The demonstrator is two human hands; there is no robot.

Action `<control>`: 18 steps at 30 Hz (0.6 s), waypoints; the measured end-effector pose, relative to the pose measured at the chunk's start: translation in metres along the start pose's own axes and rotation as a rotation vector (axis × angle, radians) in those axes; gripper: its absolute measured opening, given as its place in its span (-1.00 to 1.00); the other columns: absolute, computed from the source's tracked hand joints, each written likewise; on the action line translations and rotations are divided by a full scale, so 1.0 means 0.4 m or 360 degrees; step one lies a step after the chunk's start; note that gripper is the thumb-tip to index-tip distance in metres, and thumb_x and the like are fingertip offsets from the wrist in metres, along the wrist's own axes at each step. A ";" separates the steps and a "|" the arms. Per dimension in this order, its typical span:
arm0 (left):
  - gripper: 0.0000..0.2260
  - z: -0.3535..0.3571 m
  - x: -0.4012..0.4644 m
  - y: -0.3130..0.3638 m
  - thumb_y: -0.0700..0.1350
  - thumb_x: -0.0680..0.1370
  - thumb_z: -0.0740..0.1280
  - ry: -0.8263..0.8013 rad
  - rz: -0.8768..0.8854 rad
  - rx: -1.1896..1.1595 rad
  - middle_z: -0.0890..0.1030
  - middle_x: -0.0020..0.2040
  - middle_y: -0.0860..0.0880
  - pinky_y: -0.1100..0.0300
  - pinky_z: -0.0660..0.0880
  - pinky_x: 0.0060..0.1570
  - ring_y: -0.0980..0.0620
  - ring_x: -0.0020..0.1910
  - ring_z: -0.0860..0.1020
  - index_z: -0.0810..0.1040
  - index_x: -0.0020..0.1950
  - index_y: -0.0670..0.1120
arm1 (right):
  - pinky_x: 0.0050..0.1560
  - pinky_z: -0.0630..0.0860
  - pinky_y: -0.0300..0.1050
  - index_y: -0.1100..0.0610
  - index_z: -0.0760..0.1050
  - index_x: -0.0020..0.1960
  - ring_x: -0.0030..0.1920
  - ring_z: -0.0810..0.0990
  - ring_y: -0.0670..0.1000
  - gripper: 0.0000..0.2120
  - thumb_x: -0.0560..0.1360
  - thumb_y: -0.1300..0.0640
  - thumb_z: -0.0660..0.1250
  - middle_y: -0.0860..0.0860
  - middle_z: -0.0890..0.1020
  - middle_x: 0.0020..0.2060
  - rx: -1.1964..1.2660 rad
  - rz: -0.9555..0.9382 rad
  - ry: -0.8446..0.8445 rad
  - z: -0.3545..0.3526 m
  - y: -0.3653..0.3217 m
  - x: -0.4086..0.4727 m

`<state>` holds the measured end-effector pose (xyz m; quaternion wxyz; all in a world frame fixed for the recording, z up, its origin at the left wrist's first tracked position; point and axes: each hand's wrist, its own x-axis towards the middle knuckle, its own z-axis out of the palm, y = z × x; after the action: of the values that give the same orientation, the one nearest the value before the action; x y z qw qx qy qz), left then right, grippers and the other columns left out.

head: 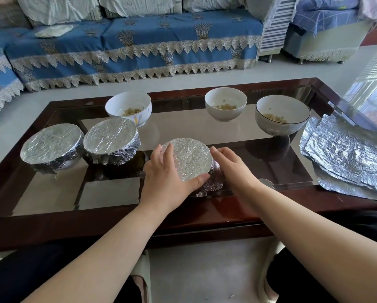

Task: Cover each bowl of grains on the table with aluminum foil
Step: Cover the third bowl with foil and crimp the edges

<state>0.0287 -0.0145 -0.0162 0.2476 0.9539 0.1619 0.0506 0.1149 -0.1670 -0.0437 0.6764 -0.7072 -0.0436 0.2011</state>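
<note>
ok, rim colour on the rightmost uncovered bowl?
Dark rim line on the rightmost uncovered bowl, white inside; head view.

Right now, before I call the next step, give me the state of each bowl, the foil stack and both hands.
Far-left bowl: foil-covered.
Second bowl: foil-covered.
Centre bowl: foil over top, both hands on it.
Back-left bowl: uncovered, grains inside.
Back-middle bowl: uncovered, grains inside.
Back-right bowl: uncovered, grains inside.
Foil sheets: stacked flat at the table's right end.
Left hand: curled round the centre bowl's rim.
Right hand: pressing foil at its side.
</note>
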 end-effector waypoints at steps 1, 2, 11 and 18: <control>0.06 -0.002 0.002 0.002 0.46 0.32 0.33 -0.0017 -0.0009 0.0007 -0.05 0.59 -0.09 -0.05 0.13 0.47 -0.20 0.51 0.07 -0.05 0.61 -0.01 | 0.04 0.53 0.02 0.09 0.53 0.10 -0.06 0.64 0.07 -0.56 0.43 -0.24 0.37 0.04 0.68 -0.05 0.0019 0.0015 -0.0046 -0.005 0.004 0.000; 0.06 -0.005 0.003 0.005 0.46 0.33 0.33 -0.0031 -0.0015 0.0012 -0.06 0.59 -0.09 -0.05 0.12 0.48 -0.20 0.52 0.05 -0.06 0.61 -0.02 | 0.12 0.54 0.03 0.07 0.53 0.15 0.05 0.66 0.09 -0.59 0.45 -0.18 0.40 0.06 0.68 0.04 0.0046 0.0020 -0.0106 -0.011 0.006 0.000; 0.06 -0.014 0.010 0.015 0.45 0.34 0.34 -0.0076 -0.0049 0.0017 -0.08 0.59 -0.08 -0.05 0.10 0.48 -0.19 0.53 0.01 -0.09 0.61 -0.02 | 0.11 0.58 0.02 0.31 0.44 0.35 0.11 0.62 0.20 -0.64 0.57 0.25 0.29 0.29 0.60 0.17 0.0573 0.0066 -0.0373 -0.031 0.002 0.008; 0.07 -0.009 0.013 0.012 0.45 0.31 0.37 -0.0039 -0.0048 0.0018 -0.03 0.57 -0.06 -0.03 0.17 0.45 -0.21 0.49 0.09 -0.04 0.61 -0.01 | -0.15 0.60 -0.11 0.27 0.56 0.22 -0.10 0.67 0.10 -0.67 0.51 0.15 0.31 0.18 0.68 -0.02 0.0700 -0.0026 -0.0373 -0.011 0.018 0.007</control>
<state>0.0343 -0.0150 -0.0109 0.2448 0.9533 0.1734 0.0344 0.1175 -0.1706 -0.0513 0.8059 -0.5145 -0.0828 0.2809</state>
